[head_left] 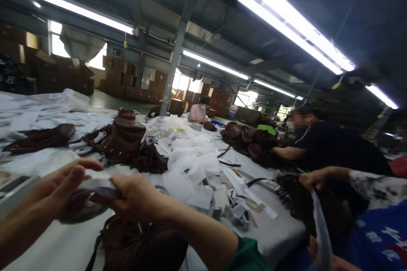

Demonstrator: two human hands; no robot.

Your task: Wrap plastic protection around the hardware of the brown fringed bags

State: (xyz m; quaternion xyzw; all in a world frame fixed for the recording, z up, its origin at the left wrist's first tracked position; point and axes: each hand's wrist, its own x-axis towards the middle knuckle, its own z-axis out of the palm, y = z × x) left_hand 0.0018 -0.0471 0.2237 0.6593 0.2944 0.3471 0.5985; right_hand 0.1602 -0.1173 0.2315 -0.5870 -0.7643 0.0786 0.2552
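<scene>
A coiled, strap-like bundle [87, 207], greyish and brown with a white strip along its top, is between my two hands; motion blurs it. My left hand [59, 190] curves round its left side, index finger and thumb apart at the top, other fingers mostly hidden. My right hand [136, 197] pinches its right end between thumb and fingers. Below them, a dark brown leather bag [143, 245] with a thin strap rests on the white table [63, 245], partly covered by my right forearm.
More brown bags [124, 137] sit among white paper scraps [190, 161] across the table. At right, a co-worker's hand [313, 178] is on a dark fringed bag [292, 194]; a person in dark clothing [337, 144] leans over another bag pile [248, 137]. A pillar [173, 72] stands beyond.
</scene>
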